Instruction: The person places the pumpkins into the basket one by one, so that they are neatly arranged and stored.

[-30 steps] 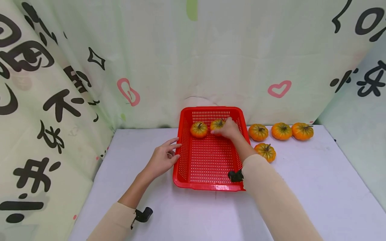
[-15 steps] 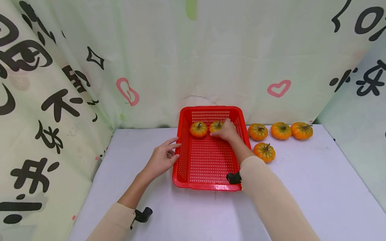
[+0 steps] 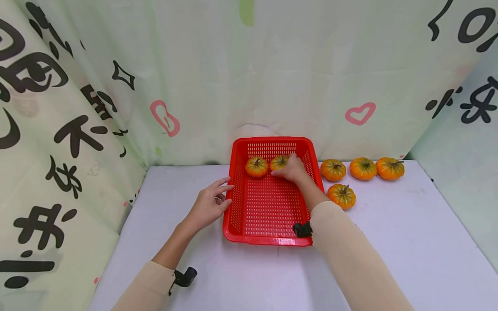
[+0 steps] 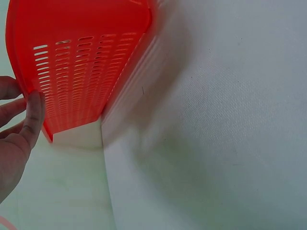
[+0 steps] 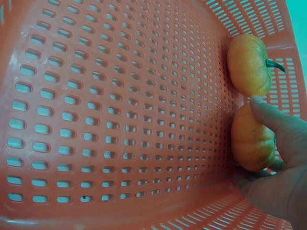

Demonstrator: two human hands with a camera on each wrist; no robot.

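A red perforated basket (image 3: 268, 240) stands on the white table. Inside, near its far wall, are two small orange pumpkins, the left one (image 3: 256, 167) and the right one (image 3: 278, 163). The right hand (image 3: 292, 169) grips the right pumpkin; in the right wrist view, thumb and fingers of that hand (image 5: 283, 158) lie round the pumpkin (image 5: 252, 139), beside the other pumpkin (image 5: 248, 65). My left hand (image 3: 206, 206) touches the basket's left rim with loosely bent fingers; in the left wrist view the hand (image 4: 19, 129) rests its fingertips at the basket's edge (image 4: 17, 62).
Right of the basket, several more pumpkins sit on the table (image 3: 408, 224): three along the back, at left (image 3: 333, 170), middle (image 3: 363, 169) and right (image 3: 390, 169), and one nearer (image 3: 341, 196), close to the right forearm. A printed curtain (image 3: 288, 86) hangs behind.
The right hand and the pumpkin in it have shifted very slightly left since a second ago, and hardly at all in the last half second. The left hand stays at the rim.
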